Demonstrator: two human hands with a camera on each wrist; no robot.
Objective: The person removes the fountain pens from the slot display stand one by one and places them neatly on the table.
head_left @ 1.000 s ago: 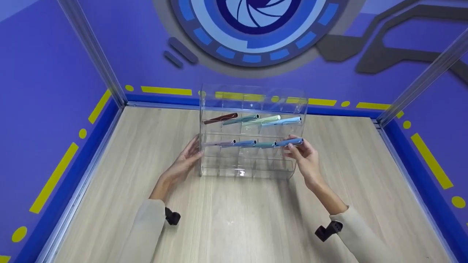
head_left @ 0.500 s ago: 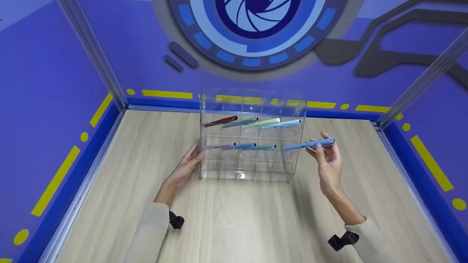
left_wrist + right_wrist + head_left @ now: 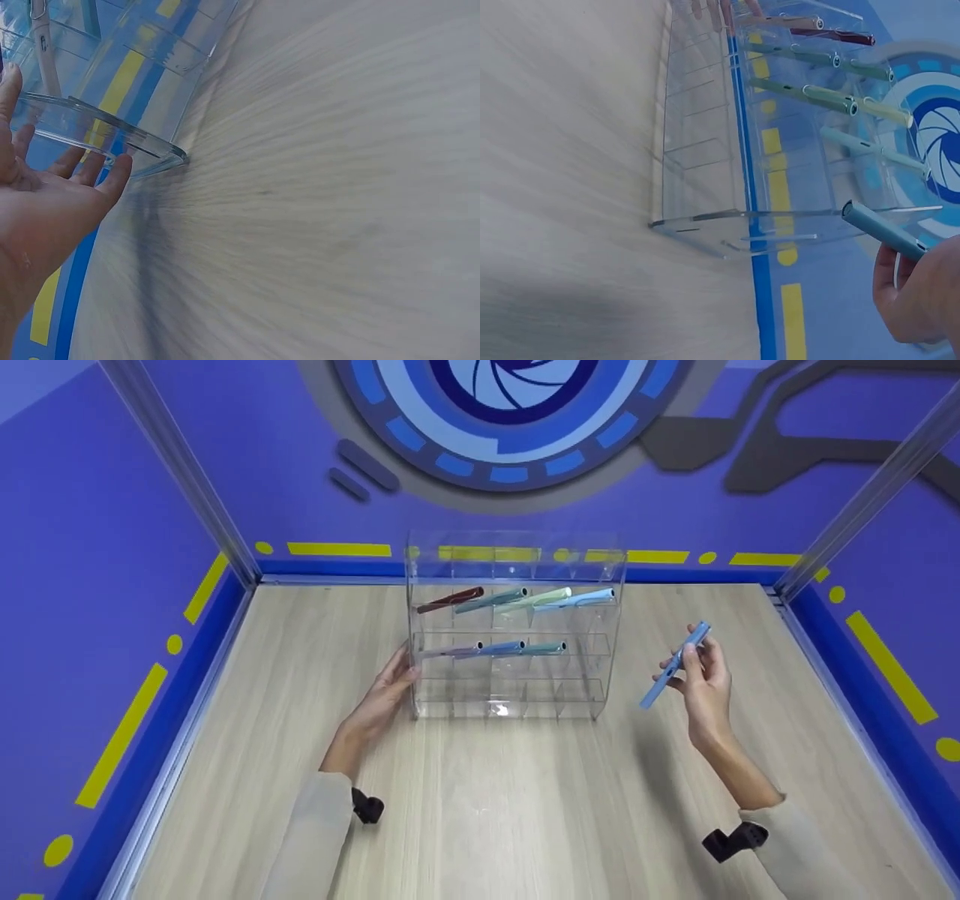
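Note:
A clear acrylic pen rack (image 3: 469, 709) stands on the table with tiers of small compartments. My left hand (image 3: 375, 701) rests against its left side, fingers fairly straight along the panel in the left wrist view. To the right of the rack, my right hand (image 3: 709, 694) pinches a blue pen (image 3: 658, 690) between thumb and fingers, tilted and raised over the table. The upper row bears a dark red pen (image 3: 450, 600), a teal pen (image 3: 491, 600), a pale green pen (image 3: 534, 601) and a light blue pen (image 3: 581, 599). Below lie a lilac pen (image 3: 454, 651), a blue one and a green one.
The light wood table (image 3: 480, 817) ends at a blue patterned back wall (image 3: 315, 502) just behind the rack. Side walls with metal corner posts (image 3: 176, 465) close in the left and right. Both sleeves carry small black wrist cameras (image 3: 367, 806).
My right hand has drawn the blue pen out of the middle row's right end and moved right with it, turning it steeper. My left hand stays at the rack's side.

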